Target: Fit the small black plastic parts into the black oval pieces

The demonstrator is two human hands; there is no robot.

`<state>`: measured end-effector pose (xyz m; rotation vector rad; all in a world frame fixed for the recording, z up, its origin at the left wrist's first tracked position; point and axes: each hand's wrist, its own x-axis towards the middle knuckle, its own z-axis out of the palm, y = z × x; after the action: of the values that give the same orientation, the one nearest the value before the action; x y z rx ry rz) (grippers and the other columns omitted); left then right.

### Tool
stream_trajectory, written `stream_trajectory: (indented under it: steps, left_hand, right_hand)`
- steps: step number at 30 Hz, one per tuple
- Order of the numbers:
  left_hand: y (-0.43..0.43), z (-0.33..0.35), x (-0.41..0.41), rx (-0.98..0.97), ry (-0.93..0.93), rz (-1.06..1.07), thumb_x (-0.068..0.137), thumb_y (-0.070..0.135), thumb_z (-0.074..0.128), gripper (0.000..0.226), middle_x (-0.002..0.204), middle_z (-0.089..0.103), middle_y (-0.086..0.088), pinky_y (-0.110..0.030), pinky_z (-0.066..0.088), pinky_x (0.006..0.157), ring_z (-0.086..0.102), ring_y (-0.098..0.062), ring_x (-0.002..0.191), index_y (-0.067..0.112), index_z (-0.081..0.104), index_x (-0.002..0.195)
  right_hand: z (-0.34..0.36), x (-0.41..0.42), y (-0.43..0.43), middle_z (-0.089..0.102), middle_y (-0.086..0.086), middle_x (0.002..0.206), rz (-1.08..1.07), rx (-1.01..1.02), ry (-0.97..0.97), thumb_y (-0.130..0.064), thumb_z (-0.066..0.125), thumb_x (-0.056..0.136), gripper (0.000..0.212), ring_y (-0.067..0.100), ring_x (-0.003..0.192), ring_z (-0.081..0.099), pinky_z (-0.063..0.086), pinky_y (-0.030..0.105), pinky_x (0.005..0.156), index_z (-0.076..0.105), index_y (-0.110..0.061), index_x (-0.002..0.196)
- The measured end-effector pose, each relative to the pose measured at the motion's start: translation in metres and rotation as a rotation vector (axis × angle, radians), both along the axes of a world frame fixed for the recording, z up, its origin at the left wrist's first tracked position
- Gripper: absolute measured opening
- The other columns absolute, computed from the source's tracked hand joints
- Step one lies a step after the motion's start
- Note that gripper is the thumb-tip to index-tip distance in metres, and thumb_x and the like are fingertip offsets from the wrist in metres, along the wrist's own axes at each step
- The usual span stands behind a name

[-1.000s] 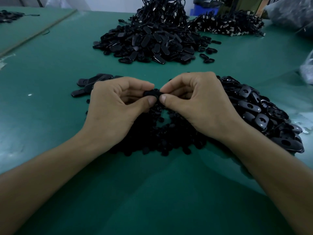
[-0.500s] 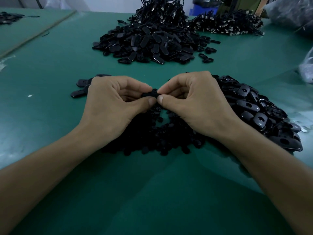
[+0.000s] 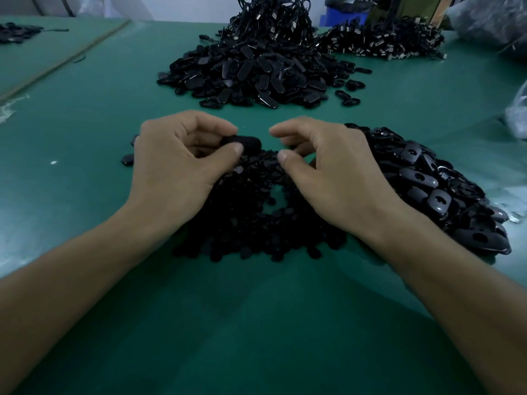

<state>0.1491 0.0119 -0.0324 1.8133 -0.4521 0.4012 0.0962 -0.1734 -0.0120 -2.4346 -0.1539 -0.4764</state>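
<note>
The left hand [image 3: 176, 166] pinched one black oval piece [image 3: 242, 143] between thumb and curled fingers, just left of the frame's centre, above the heap of small black parts [image 3: 242, 220] on the green table [image 3: 256, 323]. The right hand [image 3: 333, 178] hovered just beside it, thumb and forefinger parted, with nothing visible between them. More holed oval pieces [image 3: 427, 192] lay heaped at the right, and a larger pile [image 3: 251, 72] sat at upper centre. The step looked like fetching the next small part. It would go best by picking a single part cleanly, turning the oval's hole towards the right hand, and pressing squarely until seated.
</note>
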Motion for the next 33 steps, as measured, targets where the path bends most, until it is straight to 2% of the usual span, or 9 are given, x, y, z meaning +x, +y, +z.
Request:
stream_trajectory:
  steps: [4, 9, 12, 14, 19, 24, 27, 30, 33]
  left_hand:
    - [0.009, 0.002, 0.012, -0.029, -0.002, 0.083, 0.087, 0.009, 0.075, 0.029, 0.082, 0.076, 0.013, -0.018, 0.058, 0.068, 0.073, -0.007, 0.07, 0.036, 0.071, 0.095]
    - [0.023, -0.002, 0.027, -0.032, 0.028, 0.19, 0.085, 0.018, 0.072, 0.029, 0.081, 0.076, 0.019, -0.02, 0.057, 0.077, 0.073, -0.004, 0.076, 0.047, 0.074, 0.08]
    - [0.025, -0.008, 0.034, 0.0, 0.089, 0.218, 0.081, 0.026, 0.073, 0.019, 0.089, 0.075, 0.019, -0.026, 0.056, 0.091, 0.072, -0.001, 0.087, 0.043, 0.074, 0.091]
    - [0.025, -0.011, 0.036, 0.077, 0.127, 0.233, 0.079, 0.031, 0.076, 0.03, 0.089, 0.072, 0.017, -0.023, 0.054, 0.091, 0.069, 0.0, 0.086, 0.033, 0.074, 0.109]
    - [0.026, -0.014, 0.036, 0.181, 0.162, 0.267, 0.081, 0.036, 0.077, 0.052, 0.088, 0.062, 0.019, -0.017, 0.046, 0.081, 0.059, 0.002, 0.078, 0.022, 0.067, 0.13]
    - [0.023, -0.013, 0.03, 0.276, 0.187, 0.249, 0.085, 0.038, 0.076, 0.049, 0.056, 0.056, 0.019, -0.005, 0.04, 0.052, 0.054, 0.015, 0.052, 0.025, 0.066, 0.131]
    - [0.022, -0.011, 0.026, 0.33, 0.18, 0.263, 0.085, 0.043, 0.074, 0.052, 0.064, 0.064, 0.027, -0.014, 0.041, 0.065, 0.057, 0.013, 0.061, 0.027, 0.064, 0.133]
    - [0.02, -0.009, 0.022, 0.374, 0.147, 0.295, 0.085, 0.044, 0.074, 0.055, 0.103, 0.065, 0.006, -0.026, 0.043, 0.089, 0.056, -0.007, 0.092, 0.022, 0.063, 0.134]
    - [0.019, -0.006, 0.019, 0.439, 0.073, 0.25, 0.084, 0.044, 0.068, 0.042, 0.108, 0.062, 0.003, -0.044, 0.043, 0.1, 0.055, -0.026, 0.108, 0.022, 0.07, 0.12]
  right_hand:
    - [0.002, -0.001, -0.011, 0.05, 0.005, 0.144, -0.214, -0.382, 0.085, -0.017, 0.046, 0.102, 0.042, 0.027, 0.134, 0.041, 0.032, 0.043, 0.112, 0.051, -0.023, 0.143]
    - [0.005, -0.004, -0.024, 0.042, 0.021, 0.142, -0.444, -0.579, 0.381, -0.027, 0.041, 0.101, 0.041, 0.046, 0.133, 0.034, 0.024, 0.057, 0.111, 0.047, -0.023, 0.142]
    - [0.005, -0.003, -0.026, 0.049, 0.018, 0.134, -0.48, -0.602, 0.443, -0.03, 0.037, 0.103, 0.037, 0.047, 0.129, 0.039, 0.023, 0.057, 0.11, 0.054, -0.023, 0.135]
    - [0.005, -0.004, -0.025, 0.058, 0.014, 0.125, -0.471, -0.605, 0.387, -0.027, 0.04, 0.101, 0.034, 0.044, 0.124, 0.046, 0.028, 0.055, 0.108, 0.059, -0.022, 0.128]
    - [0.003, -0.002, -0.027, 0.062, 0.012, 0.122, -0.438, -0.609, 0.293, -0.02, 0.047, 0.099, 0.028, 0.04, 0.12, 0.049, 0.034, 0.05, 0.103, 0.062, -0.018, 0.123]
    - [0.003, -0.001, -0.028, 0.043, 0.018, 0.138, -0.524, -0.634, 0.271, -0.023, 0.05, 0.098, 0.032, 0.045, 0.13, 0.035, 0.026, 0.054, 0.107, 0.057, -0.018, 0.129]
    - [0.003, -0.001, -0.029, 0.049, 0.02, 0.133, -0.532, -0.631, 0.359, -0.028, 0.044, 0.101, 0.035, 0.049, 0.126, 0.041, 0.028, 0.057, 0.109, 0.057, -0.016, 0.131]
    - [0.004, -0.002, -0.029, 0.058, 0.019, 0.126, -0.47, -0.613, 0.328, -0.021, 0.047, 0.1, 0.03, 0.047, 0.124, 0.046, 0.038, 0.053, 0.104, 0.062, -0.012, 0.125]
    - [0.003, 0.0, -0.03, 0.063, 0.018, 0.117, -0.403, -0.578, 0.248, -0.004, 0.051, 0.095, 0.025, 0.041, 0.118, 0.051, 0.047, 0.048, 0.098, 0.066, -0.007, 0.115]
